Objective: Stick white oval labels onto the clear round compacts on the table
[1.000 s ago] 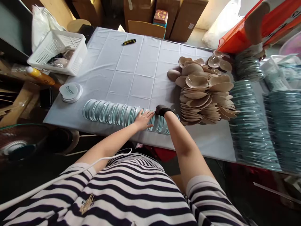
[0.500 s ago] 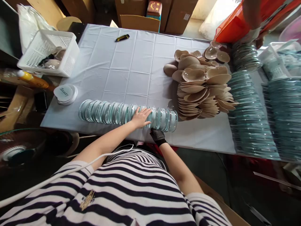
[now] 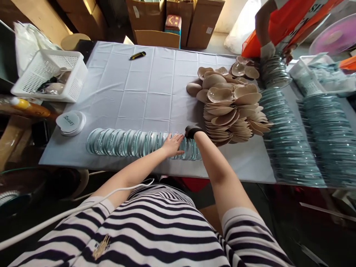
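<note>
- Left hand [image 3: 172, 144] lies flat, fingers spread, on the row of glass lids [image 3: 133, 142].
- Right hand [image 3: 191, 132], gloved, touches the row's end; grip hidden.
- Tan shells [image 3: 230, 111] wait stacked nearby.

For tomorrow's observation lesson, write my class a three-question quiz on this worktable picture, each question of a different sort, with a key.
1. True or false: the left hand rests on the row of glass discs.
2. Which lies at the table's far edge? A) knife B) scissors C) ruler
3. Fill in: the right hand wears a dark ____.

Key
1. True: its fingers lie across the discs near the row's right end.
2. A: the yellow and black knife lies on the white cloth, apart from everything else.
3. Glove; the hand is at the far side of the row, beside the stack of tan shells.
</note>
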`<state>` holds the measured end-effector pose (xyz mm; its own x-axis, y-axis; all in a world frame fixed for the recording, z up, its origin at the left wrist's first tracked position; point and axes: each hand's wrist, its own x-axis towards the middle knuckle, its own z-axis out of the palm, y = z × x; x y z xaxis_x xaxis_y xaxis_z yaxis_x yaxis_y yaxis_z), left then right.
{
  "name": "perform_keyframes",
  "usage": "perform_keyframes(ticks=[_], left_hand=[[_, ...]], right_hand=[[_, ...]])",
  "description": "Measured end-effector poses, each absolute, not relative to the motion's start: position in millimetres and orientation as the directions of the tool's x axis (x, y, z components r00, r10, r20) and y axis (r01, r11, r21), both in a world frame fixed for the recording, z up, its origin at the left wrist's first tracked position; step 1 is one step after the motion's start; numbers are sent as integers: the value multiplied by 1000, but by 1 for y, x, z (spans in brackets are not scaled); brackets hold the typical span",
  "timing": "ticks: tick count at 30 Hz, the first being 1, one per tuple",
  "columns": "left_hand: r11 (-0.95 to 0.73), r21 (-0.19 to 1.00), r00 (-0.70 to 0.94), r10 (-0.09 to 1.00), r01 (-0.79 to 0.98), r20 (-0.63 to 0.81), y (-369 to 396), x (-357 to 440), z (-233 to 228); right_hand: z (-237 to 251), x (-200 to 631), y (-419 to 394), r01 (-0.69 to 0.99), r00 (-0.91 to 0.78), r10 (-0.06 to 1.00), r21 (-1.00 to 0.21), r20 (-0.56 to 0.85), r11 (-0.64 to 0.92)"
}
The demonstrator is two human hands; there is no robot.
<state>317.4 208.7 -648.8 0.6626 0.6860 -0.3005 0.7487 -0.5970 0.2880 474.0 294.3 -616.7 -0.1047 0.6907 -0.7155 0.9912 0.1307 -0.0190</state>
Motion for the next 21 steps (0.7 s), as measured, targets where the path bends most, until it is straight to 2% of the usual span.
perform_keyframes(ticks=[3,6,9,12,16,19,21], left_hand=[[-605,287,669,686,743,-286,209,313,-650],[-566,297,638,710,769,-298,210,313,-650],[-555,308,632,720,773,-286,209,314,-652],[-569,309,645,711,762,-280,207,313,-653],[-585,282,649,699,760,-300,204,311,-650],[-650,288,711,648,704,-274,203,322,-647],[-693,299,754,608,656,-248,202,334,-648]], right_hand=[[-615,469,291,977,-174,694,-32,-698,212],[-616,479,240,964,-252,767,-87,-590,250],[-635,487,164,973,-222,814,-182,-537,145],[-667,479,104,979,-97,800,-202,-592,-31],[-684,470,76,966,-44,797,-230,-603,-120],[-663,490,94,944,55,885,-264,-461,-196],[-641,513,124,937,162,918,-237,-361,-258]])
